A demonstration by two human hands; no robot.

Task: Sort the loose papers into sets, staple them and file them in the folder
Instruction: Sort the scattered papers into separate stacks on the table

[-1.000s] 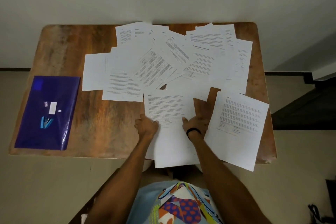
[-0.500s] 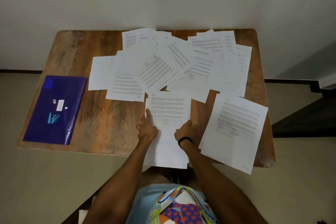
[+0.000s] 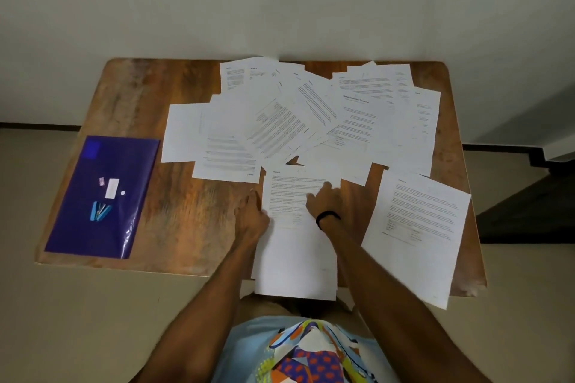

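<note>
**Head view: progress**
- Sorting looks early. Most of the loose papers [image 3: 295, 121] lie fanned and overlapping across the far half of the table [image 3: 186, 211].
- Two lots are pulled toward you: the centre pile [image 3: 295, 261], which overhangs the near edge, and the right pile [image 3: 417, 236], which is skewed with its near corner also overhanging.
- I can see no staple on either.
- The folder [image 3: 124, 165] lies flat at the left, well apart from the papers. Stapling and filing are left to do, by my reading.
- Your left hand [image 3: 252, 218] rests with straight fingers against the centre pile's left edge. Your right hand [image 3: 323, 202] lies flat on top of the pile with fingers spread. Neither hand grips anything.

**Head view: materials**
- The papers are thin matte white sheets with fine print.
- The folder is a glossy violet-blue plastic rectangle.
- A small blue stapler [image 3: 100, 211] shows at the folder. I cannot tell whether it is on it or inside it.
- The table is worn, streaky wood with rounded corners.
</note>
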